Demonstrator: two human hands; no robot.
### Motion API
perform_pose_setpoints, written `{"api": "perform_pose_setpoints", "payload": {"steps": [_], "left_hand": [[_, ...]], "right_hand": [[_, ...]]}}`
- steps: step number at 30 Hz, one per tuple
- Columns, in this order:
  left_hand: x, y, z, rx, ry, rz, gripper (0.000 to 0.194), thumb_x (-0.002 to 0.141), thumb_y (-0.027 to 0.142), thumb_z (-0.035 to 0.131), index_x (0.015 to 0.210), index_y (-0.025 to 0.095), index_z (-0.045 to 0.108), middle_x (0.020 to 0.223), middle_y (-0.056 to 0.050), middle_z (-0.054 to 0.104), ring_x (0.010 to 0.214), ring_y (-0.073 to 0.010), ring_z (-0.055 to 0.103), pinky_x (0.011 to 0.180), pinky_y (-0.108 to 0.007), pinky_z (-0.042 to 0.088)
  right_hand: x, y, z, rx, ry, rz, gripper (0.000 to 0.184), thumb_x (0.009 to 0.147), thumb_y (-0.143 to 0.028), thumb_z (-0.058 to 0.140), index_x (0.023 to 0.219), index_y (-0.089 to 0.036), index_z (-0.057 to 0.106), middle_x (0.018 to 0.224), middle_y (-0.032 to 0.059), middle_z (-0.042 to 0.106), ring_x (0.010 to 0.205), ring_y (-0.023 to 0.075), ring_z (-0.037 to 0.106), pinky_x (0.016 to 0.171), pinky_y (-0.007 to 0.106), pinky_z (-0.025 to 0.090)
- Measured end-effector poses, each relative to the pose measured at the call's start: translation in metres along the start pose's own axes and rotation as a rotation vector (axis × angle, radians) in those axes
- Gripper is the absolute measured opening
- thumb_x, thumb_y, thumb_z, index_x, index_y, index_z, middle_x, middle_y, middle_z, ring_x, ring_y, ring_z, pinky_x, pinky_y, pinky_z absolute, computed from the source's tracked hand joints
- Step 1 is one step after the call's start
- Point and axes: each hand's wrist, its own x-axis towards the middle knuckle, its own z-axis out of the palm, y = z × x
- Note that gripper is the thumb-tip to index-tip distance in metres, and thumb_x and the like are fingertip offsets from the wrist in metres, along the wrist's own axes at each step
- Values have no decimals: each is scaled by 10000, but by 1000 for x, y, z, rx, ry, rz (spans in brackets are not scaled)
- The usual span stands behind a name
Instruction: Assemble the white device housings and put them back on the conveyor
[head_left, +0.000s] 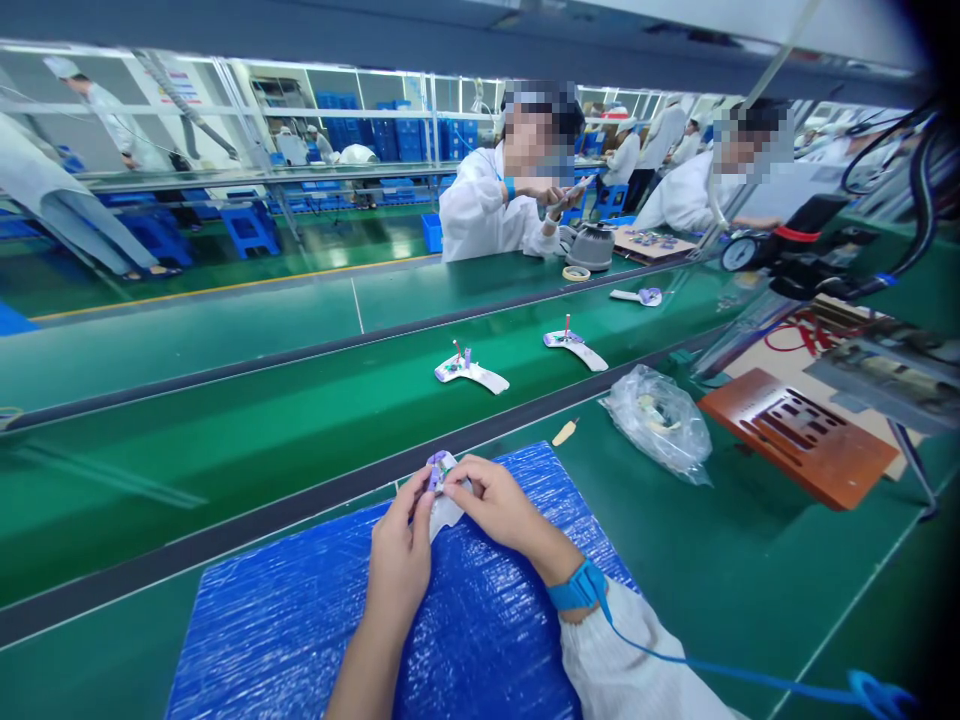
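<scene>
A white curved plastic housing [448,518] with a purple end and small electronic parts is held over a blue wrapped mat [487,620]. My left hand [403,530] grips its left side between thumb and fingers. From the right, my right hand [496,505] is closed at the housing, its fingertips pinched on the inner parts; what exactly they pinch is too small to make out. A blue wrist strap [581,587] with a cord circles my right wrist.
Similar white housings [480,376] lie on the green conveyor belt [300,430] ahead. To the right are a small yellowish tool [565,432], a clear plastic bag [658,420] and an orange fixture plate [795,440] under a press. A co-worker [480,205] sits across the belt.
</scene>
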Motion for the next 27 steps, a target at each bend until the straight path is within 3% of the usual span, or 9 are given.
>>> {"api": "perform_pose_setpoints", "payload": {"steps": [12,20,23,27], "left_hand": [[0,-2,3,33,-5,79,396,935,403,430,1257,254,606,1324,-63,572,1262,-250,498,1084,-420,379],[-1,-2,4,64,4,31,428,923,441,433,1270,248,594,1315,-71,578,1224,-263,533,1045,-429,413],[12,4,-11,26,125,-64,470,875,494,504,1263,242,592,1253,-84,624,1116,-273,608,967,-426,478],[69,12,-59,118,424,-103,458,865,455,529,1235,194,596,1146,-114,676,1044,-275,638,922,-405,502]], "right_hand": [[-3,-2,7,-42,23,32,124,883,-232,567,785,-199,636,752,-16,537,616,113,455,558,232,325],[0,2,15,38,109,70,123,841,-263,609,765,-198,681,726,-9,584,573,110,432,545,240,330],[5,5,9,95,290,85,157,827,-327,619,840,-195,703,778,16,628,542,107,407,526,247,342],[12,16,-1,298,571,262,332,777,-487,631,862,-171,682,672,19,594,470,103,378,441,247,313]]}}
